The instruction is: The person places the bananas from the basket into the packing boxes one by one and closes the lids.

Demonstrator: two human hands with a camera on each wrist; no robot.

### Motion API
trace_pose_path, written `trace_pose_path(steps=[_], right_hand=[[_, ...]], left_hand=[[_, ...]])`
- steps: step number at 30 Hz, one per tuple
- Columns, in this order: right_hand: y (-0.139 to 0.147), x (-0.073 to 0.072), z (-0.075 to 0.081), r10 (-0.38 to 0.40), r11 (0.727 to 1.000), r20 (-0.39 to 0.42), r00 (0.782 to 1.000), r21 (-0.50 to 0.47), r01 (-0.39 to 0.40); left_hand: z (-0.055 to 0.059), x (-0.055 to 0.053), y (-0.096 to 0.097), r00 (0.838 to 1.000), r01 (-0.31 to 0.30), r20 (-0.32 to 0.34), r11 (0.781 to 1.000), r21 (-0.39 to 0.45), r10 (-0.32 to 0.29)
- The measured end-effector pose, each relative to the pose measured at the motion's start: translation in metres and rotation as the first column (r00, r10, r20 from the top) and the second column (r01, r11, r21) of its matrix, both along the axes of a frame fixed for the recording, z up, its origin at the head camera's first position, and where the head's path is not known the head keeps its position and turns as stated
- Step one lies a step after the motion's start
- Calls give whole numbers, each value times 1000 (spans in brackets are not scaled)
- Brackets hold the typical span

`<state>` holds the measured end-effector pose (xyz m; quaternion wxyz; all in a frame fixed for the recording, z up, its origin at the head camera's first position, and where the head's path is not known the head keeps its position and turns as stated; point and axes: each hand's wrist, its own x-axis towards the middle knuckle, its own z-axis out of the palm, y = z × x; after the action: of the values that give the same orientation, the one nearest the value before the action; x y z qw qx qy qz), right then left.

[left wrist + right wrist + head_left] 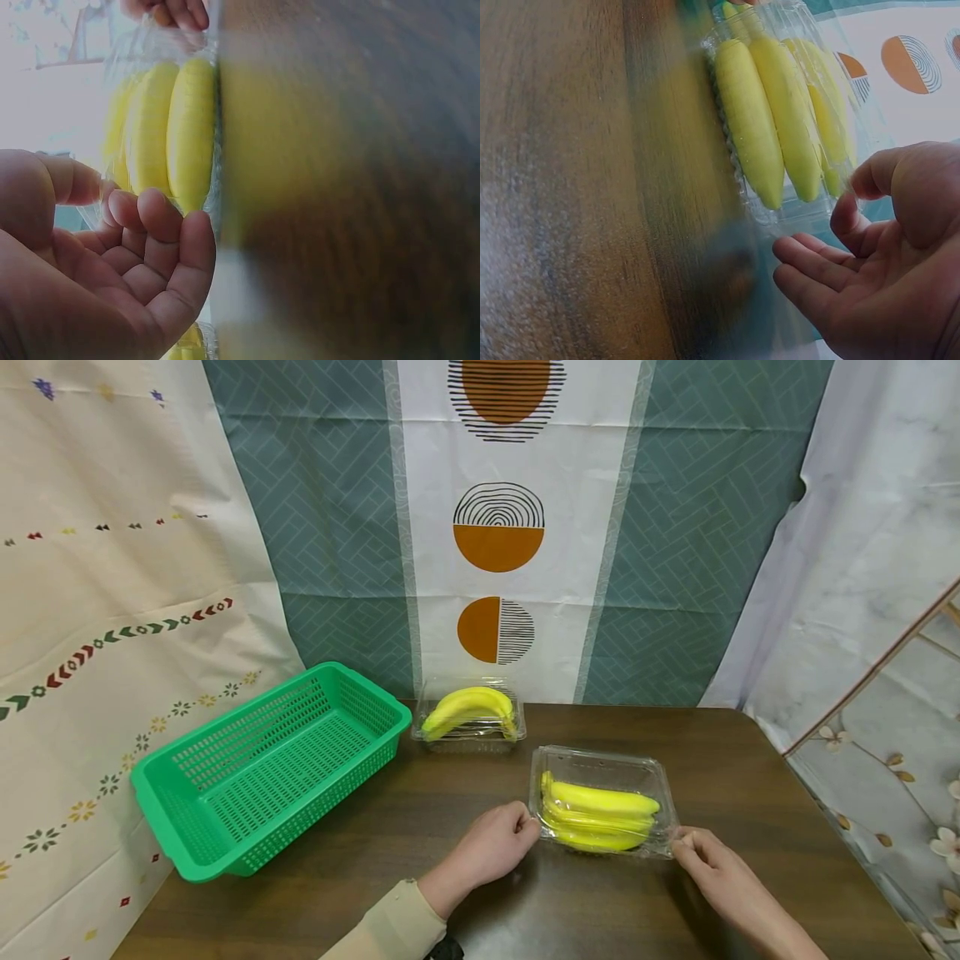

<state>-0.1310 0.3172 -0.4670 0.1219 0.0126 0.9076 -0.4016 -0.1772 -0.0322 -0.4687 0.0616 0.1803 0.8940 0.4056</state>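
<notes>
A clear plastic container (663,785) with a bunch of yellow bananas (600,839) inside is near the middle right of the table. At its near left corner, my left hand (497,843) pinches the rim between thumb and fingers, the others curled. My right hand (705,860) pinches the near right corner; in the right wrist view its thumb and index finger meet at the plastic edge, the other fingers extended below. Both wrist views show the bananas (191,127) side by side through the clear wall, close over the wooden surface.
A green perforated basket (281,777) stands at the left of the dark wooden table (360,893). Another clear container (468,745) holding bananas (472,706) sits at the back edge. Patterned cloths (337,527) hang behind and at both sides.
</notes>
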Motion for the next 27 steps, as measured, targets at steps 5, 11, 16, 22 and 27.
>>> trace_pose_path(steps=[5,11,16,22,27], right_hand=[[0,0,1,1,1000,-1,1000,-15,-1],[-1,-2,0,-7,1000,-22,1000,4,7],[-3,-2,0,-12,999,-38,999,34,14],[-2,-1,0,-16,999,-36,999,29,17],[-1,-3,-1,-20,1000,-17,1000,-13,19]], left_hand=[[1,0,1,1000,1,-5,1000,7,-1],[1,0,3,1000,4,-27,1000,7,-4],[0,-1,5,1000,6,-29,1000,4,-6],[0,-2,5,1000,0,-30,1000,5,0],[-1,-3,4,1000,-3,-15,1000,24,4]])
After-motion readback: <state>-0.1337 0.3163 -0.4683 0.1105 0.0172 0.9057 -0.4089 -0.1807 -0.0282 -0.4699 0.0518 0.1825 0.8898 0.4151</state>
